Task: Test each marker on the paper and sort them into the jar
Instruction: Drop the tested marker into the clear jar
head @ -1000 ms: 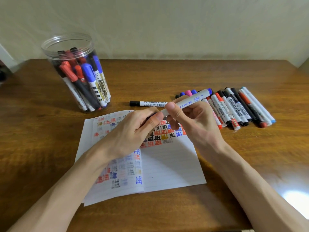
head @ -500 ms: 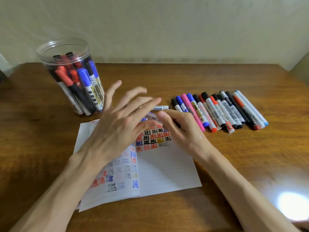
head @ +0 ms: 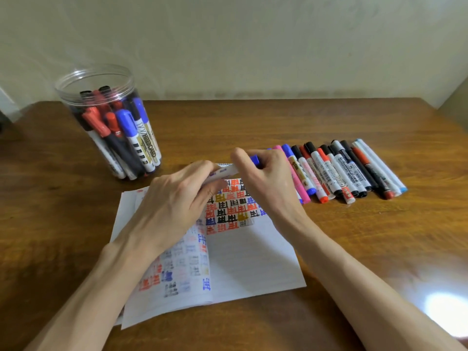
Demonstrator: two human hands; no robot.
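Since the table (head: 329, 117) is smooth wood, any marker that slips free may roll toward an edge. On it the paper (head: 253, 262) seems to lie loose, so a hard stroke could drag or crease it. Its top rows are crowded with test marks, and a fresh mark set among them would be hard to judge. Far left stands the jar (head: 65, 95), clear and already well filled with leaning markers; a careless drop could jam against those inside or tip it. At the right the row of markers (head: 336, 171) lies side by side, just beside the right hand (head: 266, 176), whose wrist could nudge them out of line. Both hands hold one marker (head: 228, 171) above the top of the paper. The left hand (head: 174, 206) has its fingers curled round the white barrel, and the right pinches the blue cap (head: 254, 159). The cap is probably being pulled off or pushed on, but I cannot tell which. A sudden release could fling the cap or smear ink on the fingers.
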